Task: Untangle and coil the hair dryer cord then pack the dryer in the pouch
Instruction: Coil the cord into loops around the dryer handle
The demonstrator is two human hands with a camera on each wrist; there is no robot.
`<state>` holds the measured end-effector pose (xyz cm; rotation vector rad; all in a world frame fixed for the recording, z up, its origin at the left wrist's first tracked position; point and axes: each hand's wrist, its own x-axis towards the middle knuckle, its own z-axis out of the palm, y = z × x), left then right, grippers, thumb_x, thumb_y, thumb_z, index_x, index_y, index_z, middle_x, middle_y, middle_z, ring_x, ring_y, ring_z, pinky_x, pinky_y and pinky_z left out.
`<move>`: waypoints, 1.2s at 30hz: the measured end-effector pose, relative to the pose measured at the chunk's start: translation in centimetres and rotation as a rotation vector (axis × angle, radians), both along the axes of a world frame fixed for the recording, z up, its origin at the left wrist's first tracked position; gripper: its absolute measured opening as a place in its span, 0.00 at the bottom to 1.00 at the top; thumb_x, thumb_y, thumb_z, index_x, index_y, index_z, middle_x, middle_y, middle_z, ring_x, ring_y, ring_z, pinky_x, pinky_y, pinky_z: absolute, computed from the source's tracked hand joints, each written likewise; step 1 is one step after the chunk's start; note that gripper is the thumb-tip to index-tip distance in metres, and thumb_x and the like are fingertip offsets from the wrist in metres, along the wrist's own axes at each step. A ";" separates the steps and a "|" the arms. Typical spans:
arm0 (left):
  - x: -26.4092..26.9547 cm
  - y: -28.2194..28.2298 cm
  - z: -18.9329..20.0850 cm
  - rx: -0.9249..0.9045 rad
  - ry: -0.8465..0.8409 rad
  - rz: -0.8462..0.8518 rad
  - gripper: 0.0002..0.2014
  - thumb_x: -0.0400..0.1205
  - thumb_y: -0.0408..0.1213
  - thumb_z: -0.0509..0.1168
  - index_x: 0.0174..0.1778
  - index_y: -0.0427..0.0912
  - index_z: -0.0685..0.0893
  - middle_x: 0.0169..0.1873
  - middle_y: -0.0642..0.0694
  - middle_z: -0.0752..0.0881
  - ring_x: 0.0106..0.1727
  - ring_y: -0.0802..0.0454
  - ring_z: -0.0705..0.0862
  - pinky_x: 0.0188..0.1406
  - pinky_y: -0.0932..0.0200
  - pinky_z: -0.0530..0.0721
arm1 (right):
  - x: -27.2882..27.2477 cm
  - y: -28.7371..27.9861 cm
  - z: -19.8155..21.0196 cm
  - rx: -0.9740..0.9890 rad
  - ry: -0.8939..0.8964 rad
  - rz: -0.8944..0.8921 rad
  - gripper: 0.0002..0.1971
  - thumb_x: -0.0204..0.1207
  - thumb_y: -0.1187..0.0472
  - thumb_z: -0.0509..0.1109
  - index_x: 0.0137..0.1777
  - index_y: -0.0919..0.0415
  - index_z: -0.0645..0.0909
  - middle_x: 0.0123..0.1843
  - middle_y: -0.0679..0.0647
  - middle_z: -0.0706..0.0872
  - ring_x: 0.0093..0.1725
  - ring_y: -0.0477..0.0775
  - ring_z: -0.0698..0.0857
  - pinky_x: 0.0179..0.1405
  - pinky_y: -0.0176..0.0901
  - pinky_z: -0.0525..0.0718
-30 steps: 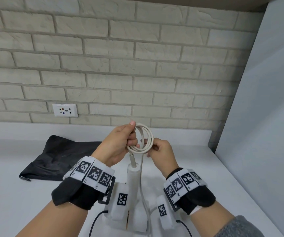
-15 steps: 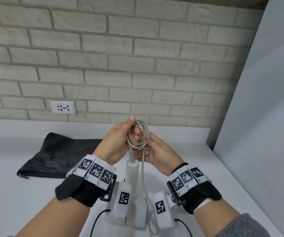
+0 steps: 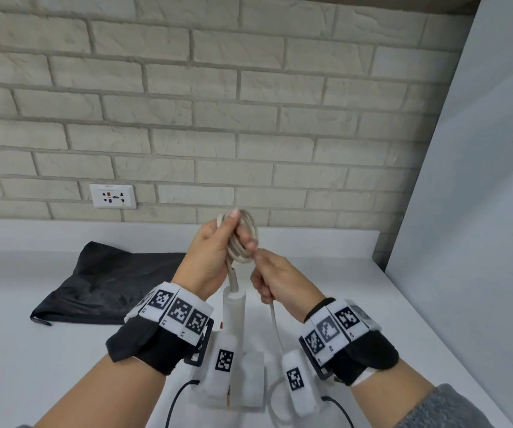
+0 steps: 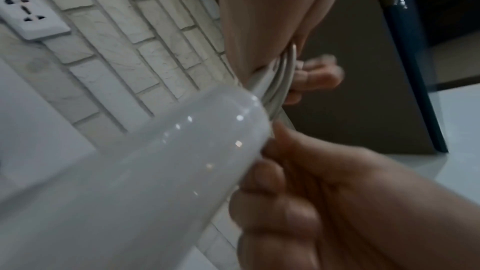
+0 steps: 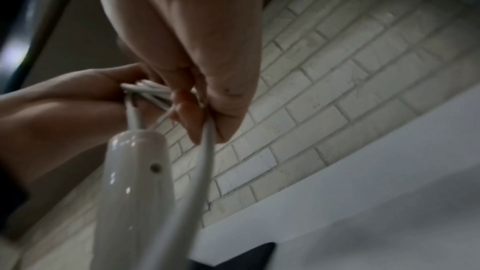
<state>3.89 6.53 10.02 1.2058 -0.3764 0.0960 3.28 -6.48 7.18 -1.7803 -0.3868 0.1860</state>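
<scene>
A white hair dryer (image 3: pixel 234 316) hangs handle-up between my wrists, its head near the counter; the handle also fills the left wrist view (image 4: pixel 135 182) and shows in the right wrist view (image 5: pixel 135 188). Its beige cord is wound into a small coil (image 3: pixel 242 239) above the handle. My left hand (image 3: pixel 215 251) grips that coil, thumb on top. My right hand (image 3: pixel 275 281) holds the loose cord run (image 3: pixel 275 322) (image 5: pixel 205 151) just below the coil, fingers curled round it. A black pouch (image 3: pixel 107 282) lies flat on the counter to the left.
The white counter (image 3: pixel 33 366) runs to a brick wall with a socket plate (image 3: pixel 113 196) (image 4: pixel 28 13). A grey panel (image 3: pixel 480 211) closes off the right side. Slack cord loops on the counter by my right wrist (image 3: pixel 275 406).
My right hand has dropped from the side of the coil to the loose cord below it and now grips that run. The coil has turned narrower, edge-on. The left hand keeps its hold.
</scene>
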 end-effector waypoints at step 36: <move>-0.7 0.9 0.9 0.019 0.156 -0.471 0.20 0.83 0.46 0.52 0.25 0.42 0.70 0.06 0.55 0.65 0.08 0.60 0.63 0.25 0.62 0.80 | 0.9 -1.1 1.3 0.350 -0.062 0.106 0.15 0.77 0.61 0.59 0.55 0.63 0.85 0.44 0.62 0.85 0.42 0.59 0.84 0.48 0.53 0.80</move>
